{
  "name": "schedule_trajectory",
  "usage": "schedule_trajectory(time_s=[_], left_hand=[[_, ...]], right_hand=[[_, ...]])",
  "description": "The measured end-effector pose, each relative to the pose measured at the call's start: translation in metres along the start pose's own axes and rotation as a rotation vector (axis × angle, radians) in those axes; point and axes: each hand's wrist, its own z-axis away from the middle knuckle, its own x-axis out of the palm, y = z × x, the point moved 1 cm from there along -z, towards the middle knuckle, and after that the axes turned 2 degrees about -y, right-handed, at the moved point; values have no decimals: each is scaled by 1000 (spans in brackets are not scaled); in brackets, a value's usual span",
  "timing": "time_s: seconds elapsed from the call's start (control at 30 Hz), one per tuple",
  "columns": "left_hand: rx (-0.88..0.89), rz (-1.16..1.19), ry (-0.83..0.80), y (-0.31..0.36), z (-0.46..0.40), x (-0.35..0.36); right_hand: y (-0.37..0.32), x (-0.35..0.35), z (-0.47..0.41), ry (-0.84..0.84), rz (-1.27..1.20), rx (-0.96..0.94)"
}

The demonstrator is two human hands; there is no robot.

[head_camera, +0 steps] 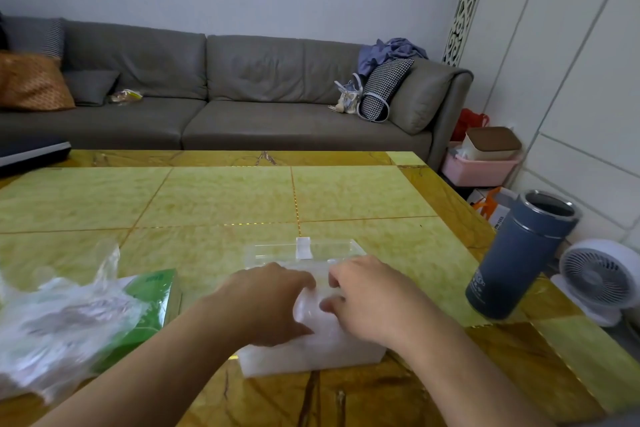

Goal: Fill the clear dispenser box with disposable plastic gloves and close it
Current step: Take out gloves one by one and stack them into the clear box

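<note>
1. Bare left hand [266,302] & right hand [372,298] press down on glove wad [322,326], fingers curled into it.
2. Wad sits in clear dispenser box [311,357] under both palms.
3. Box lid [301,250] open, just beyond fingertips.
4. Green carton [149,305] & plastic bag [52,322] left of left hand; blue flask [512,256] right of right hand.

Twelve o'clock: my table [221,198] lies bare beyond the dispenser box [311,354].
Three o'clock: blue flask [512,260] blocks my right hand [374,298].
Nine o'clock: green carton [149,302] and loose plastic [59,322] crowd my left hand [266,302].

hands [322,298] covering dispenser box [311,354] top, plastic bag [59,326] blurred, cut off at left edge
</note>
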Motion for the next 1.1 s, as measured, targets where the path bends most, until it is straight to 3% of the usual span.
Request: schedule_trajectory(time_s=[0.2,0.47,0.67,0.8,1.1], left_hand=[[-6,57,-30,-3,-5,10],[14,40,-82,4,4,-1],[24,-195,162,22,25,-18],[-21,-119,9,22,7,-13],[-99,-19,-132,6,-6,4]], right_hand=[[8,2,-8,-147,97,80],[-5,-5,-21,-334,121,39],[-23,-9,-33,-496,256,41],[-25,-7,-32,-515,312,14],[-3,-5,-17,-291,154,63]])
